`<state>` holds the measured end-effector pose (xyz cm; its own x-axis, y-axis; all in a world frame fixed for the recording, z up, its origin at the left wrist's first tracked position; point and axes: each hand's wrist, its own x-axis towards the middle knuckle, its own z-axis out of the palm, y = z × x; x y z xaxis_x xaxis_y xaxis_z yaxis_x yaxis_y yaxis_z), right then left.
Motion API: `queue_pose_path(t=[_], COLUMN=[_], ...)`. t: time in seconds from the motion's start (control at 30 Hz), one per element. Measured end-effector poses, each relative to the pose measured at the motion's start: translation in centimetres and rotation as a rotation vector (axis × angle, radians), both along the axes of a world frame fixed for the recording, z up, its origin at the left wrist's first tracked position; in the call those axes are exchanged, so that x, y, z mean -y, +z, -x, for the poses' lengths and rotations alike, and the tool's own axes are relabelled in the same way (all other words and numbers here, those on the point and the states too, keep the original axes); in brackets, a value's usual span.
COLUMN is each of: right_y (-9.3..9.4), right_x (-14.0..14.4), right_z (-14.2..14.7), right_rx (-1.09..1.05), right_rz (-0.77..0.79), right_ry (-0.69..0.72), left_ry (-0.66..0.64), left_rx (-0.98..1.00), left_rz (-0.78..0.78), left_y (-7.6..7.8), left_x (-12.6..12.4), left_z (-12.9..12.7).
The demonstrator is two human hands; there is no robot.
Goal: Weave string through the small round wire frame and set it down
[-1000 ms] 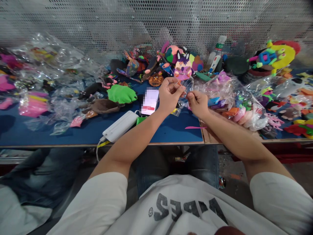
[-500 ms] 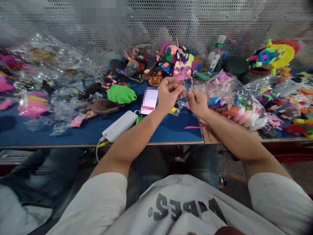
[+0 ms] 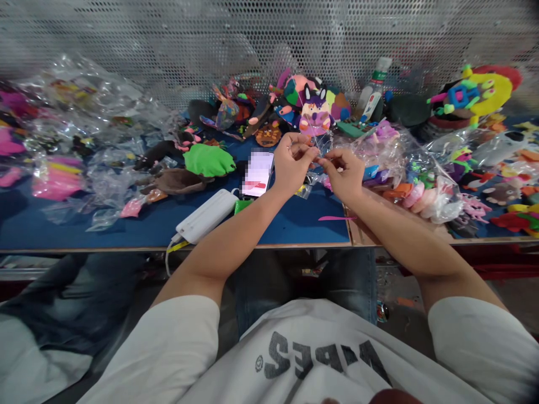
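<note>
Left hand [image 3: 292, 167] raised over blue table [image 3: 295, 224], fingertips pinched on top edge of clear bag [image 3: 320, 147]; right hand [image 3: 344, 175] just beside, fingers curled, thumb and forefinger pinching same bag edge from other side. Hands nearly touching at bag mouth. Bag held up off table, between hands, in front of toy pile; hard to tell whether anything inside, plastic too clear and small. Looks like bag mouth being worked, pulled or pressed; cannot tell which. Judged mid-step: bag in hand, not laid down. Purple cat toy [image 3: 315, 115] just behind bag, upright among other foam toys. Pink strip [image 3: 337, 218] flat near table edge below right hand, untouched. Phone [image 3: 257, 174] left of left hand, white power bank [image 3: 206, 216] nearer edge with yellow cable. Green piece [image 3: 209, 160] and brown piece [image 3: 177, 181] further left. Heap of filled bags [image 3: 404, 168] on right, more bags [image 3: 84, 140] far left: some packing seemingly done, many loose toys unbagged at back. Glue bottle [image 3: 374, 90] at back. Mesh wall [image 3: 252, 45] behind. Another person's jeans [image 3: 63, 303] lower left.
</note>
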<state>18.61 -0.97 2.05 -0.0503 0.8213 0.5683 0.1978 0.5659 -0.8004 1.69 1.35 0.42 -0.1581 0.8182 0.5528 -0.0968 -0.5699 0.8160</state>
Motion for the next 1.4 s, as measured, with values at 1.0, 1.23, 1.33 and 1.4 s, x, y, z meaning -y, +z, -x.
queue_pose_path(t=[1.0, 1.23, 1.33, 1.4], right_y=[-0.3, 0.1, -0.1, -0.5], right_x=[-1.5, -1.0, -1.6, -2.3], right_z=[-0.4, -1.1, -1.4, -1.4], right_rx=[-0.033, 0.038, 0.046, 0.006], right_rz=[0.096, 0.053, 0.017, 0.004], right_ry=[0.114, 0.108, 0.167, 0.237], left_ry=[-0.067, -0.086, -0.056, -0.024], left_rx=[-0.018, -0.006, -0.014, -0.033], left_rz=[0.03, 0.045, 0.046, 0.056], left_y=[-0.6, -0.8, -0.5, -0.2], left_x=[-0.8, -1.2, -1.0, -0.7], left_z=[0.2, 0.4, 0.5, 0.6])
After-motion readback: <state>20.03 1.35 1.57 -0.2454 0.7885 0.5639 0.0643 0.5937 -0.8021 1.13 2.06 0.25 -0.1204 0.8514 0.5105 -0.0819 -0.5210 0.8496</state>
